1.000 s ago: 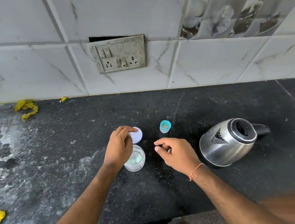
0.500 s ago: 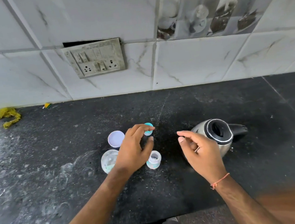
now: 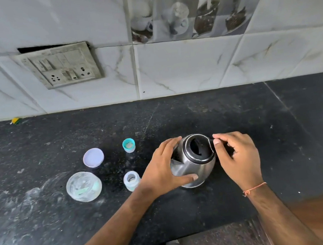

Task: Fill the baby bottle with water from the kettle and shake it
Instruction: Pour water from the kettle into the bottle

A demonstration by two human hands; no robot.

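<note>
A steel kettle (image 3: 191,166) with a black-rimmed open top stands on the dark counter (image 3: 176,116). My left hand (image 3: 162,169) wraps its left side, thumb on the front and fingers round the back. On the kettle's right, my right hand (image 3: 237,155) curls over the black handle, which is mostly hidden under it. Just left of my left wrist, a small clear baby bottle (image 3: 131,179) stands upright with its top open. Behind it sits a teal collar piece (image 3: 128,145).
A lilac lid (image 3: 93,157) and a clear round container (image 3: 84,186) lie left of the bottle. A socket plate (image 3: 63,67) hangs on the tiled wall behind. Yellow scraps (image 3: 15,120) lie at the far left. The counter's front edge is near my body.
My left hand left the teal piece and moved right onto the kettle's body. My right hand moved onto the kettle's handle. The view shifted right.
</note>
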